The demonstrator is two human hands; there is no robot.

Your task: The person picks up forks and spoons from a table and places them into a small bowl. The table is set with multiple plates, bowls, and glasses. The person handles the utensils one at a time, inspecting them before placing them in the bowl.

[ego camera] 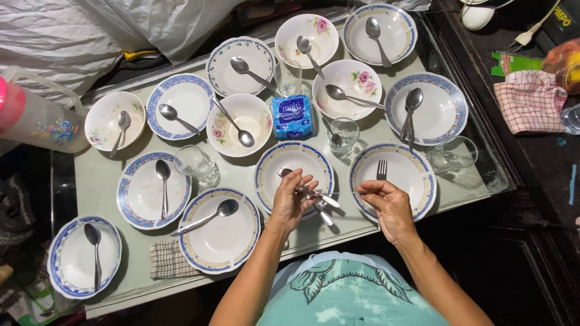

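Two hands are working at the near edge of the bench (103, 181). Left hand (290, 202): grip is clenching a bundle of cutlery (314, 196), forks and spoons, handles pointing right and toward the near edge, over the blue-rimmed plate (266, 172) at the middle of the near side. Right hand (386, 205): fingers are pinching together at the near-left rim of the neighbouring plate (417, 181); what they are pinching is too thin to tell. A single fork (381, 169) is lying on that plate, long axis running from far to near, just beyond the right hand, which is the nearer one. Open room is showing on the plate's right half; a glass (453, 154) is standing just past its far-right rim, near the bench's right edge.
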